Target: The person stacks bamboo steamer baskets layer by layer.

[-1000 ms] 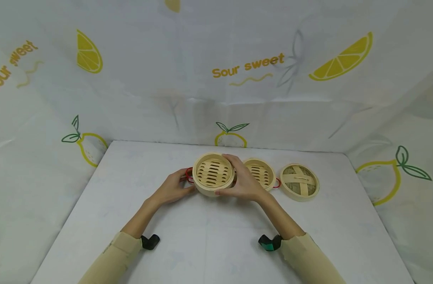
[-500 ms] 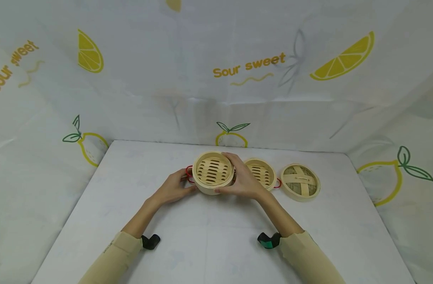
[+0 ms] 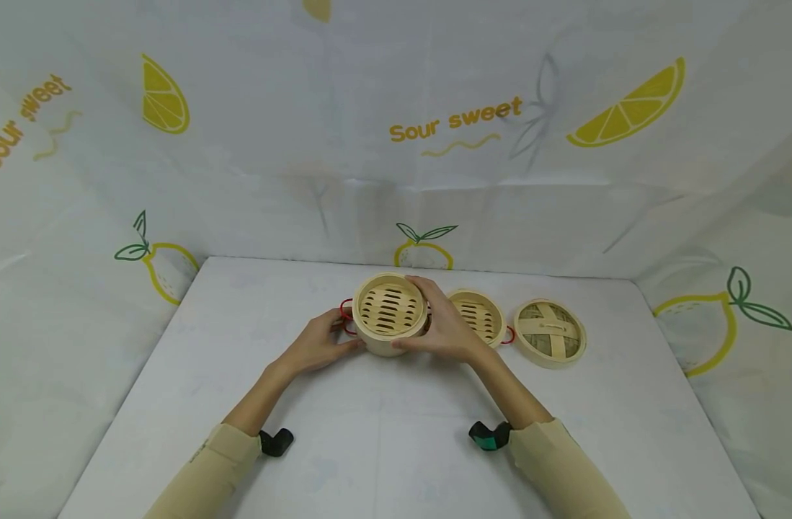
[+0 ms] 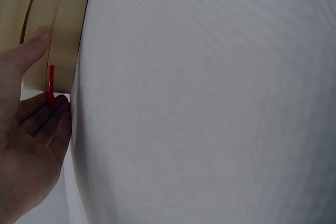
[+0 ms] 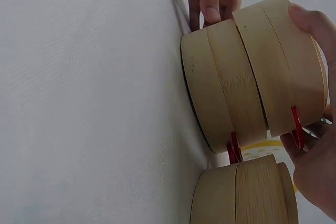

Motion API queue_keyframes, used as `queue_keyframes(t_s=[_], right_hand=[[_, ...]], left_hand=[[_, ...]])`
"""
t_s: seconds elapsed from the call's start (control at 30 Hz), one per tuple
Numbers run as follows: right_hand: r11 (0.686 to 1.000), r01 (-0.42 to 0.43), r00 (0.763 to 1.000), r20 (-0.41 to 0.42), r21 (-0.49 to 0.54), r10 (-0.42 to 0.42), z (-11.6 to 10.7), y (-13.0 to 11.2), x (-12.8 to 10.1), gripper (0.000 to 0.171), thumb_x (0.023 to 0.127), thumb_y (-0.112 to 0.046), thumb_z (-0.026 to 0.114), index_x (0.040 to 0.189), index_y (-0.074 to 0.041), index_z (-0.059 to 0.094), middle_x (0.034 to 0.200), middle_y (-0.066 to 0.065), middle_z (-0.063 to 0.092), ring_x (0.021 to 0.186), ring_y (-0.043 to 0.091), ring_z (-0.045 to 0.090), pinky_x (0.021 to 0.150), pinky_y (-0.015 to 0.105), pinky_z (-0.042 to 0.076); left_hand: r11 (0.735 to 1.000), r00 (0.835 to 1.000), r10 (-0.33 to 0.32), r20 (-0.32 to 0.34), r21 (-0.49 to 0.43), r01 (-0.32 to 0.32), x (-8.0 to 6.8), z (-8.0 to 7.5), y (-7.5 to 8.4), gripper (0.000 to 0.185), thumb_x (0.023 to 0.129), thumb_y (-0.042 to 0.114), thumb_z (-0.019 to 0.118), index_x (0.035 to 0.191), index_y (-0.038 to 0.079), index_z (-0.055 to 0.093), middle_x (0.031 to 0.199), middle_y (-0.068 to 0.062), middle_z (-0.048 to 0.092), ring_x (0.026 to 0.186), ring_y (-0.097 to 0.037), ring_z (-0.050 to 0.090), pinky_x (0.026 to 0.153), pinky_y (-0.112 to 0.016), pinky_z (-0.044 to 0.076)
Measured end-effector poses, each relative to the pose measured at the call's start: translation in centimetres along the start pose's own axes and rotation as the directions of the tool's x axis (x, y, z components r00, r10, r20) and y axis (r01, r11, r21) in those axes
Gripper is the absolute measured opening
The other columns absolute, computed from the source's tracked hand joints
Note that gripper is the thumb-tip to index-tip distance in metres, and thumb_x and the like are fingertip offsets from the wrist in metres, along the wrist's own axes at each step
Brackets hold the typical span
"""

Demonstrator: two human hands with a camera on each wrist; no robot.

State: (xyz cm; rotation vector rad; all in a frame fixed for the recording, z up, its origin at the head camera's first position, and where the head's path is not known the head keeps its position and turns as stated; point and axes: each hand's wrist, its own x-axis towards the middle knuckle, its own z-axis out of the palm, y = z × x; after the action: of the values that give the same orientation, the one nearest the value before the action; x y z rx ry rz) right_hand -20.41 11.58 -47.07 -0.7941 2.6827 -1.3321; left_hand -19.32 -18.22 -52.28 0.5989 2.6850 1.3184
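My right hand (image 3: 444,328) grips the upper bamboo steamer basket (image 3: 390,311), thumb on its near wall and fingers over the far rim. In the right wrist view this upper basket (image 5: 278,61) sits tilted on a lower basket (image 5: 210,87) that stands on the table. My left hand (image 3: 318,344) holds the lower basket (image 4: 71,35) by its left side, thumb on the wall and fingers at a red wire handle (image 4: 51,85). Both baskets are empty with slatted floors.
A second single basket (image 3: 476,317) with a red handle stands just right of my right hand, and a woven bamboo lid (image 3: 549,333) lies farther right. All rest on a white table (image 3: 383,447) walled by lemon-print cloth.
The upper basket has risen a little in my right hand and tipped off the lower one. My left hand stays at the lower basket.
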Motion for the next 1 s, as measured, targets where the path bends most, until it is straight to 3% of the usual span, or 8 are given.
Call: queue_keyframes(t_s=[0.67, 1.0], right_hand=[[0.999, -0.007, 1.000, 0.006, 0.044, 0.007, 0.09, -0.06, 0.58, 0.120, 0.072, -0.046, 0.101, 0.169, -0.024, 0.034, 0.170, 0.004, 0.043, 0.160, 0.030, 0.043, 0.131, 0.061, 0.039], [0.997, -0.057, 0.998, 0.020, 0.060, 0.056, 0.29, 0.45, 0.93, 0.119, 0.073, -0.048, 0.100, 0.169, -0.029, 0.033, 0.170, 0.001, 0.042, 0.161, 0.028, 0.041, 0.133, 0.060, 0.037]], left_hand=[[1.000, 1.000, -0.001, -0.002, 0.012, 0.001, -0.07, -0.10, 0.14, 0.067, 0.093, 0.027, 0.088, 0.148, 0.001, 0.060, 0.146, -0.017, 0.069, 0.138, -0.035, 0.067, 0.118, -0.050, 0.057], [1.000, 1.000, 0.000, 0.008, -0.008, 0.000, -0.09, -0.02, 0.03, 0.068, 0.093, 0.029, 0.088, 0.149, 0.001, 0.059, 0.147, -0.017, 0.068, 0.140, -0.035, 0.066, 0.119, -0.050, 0.056]])
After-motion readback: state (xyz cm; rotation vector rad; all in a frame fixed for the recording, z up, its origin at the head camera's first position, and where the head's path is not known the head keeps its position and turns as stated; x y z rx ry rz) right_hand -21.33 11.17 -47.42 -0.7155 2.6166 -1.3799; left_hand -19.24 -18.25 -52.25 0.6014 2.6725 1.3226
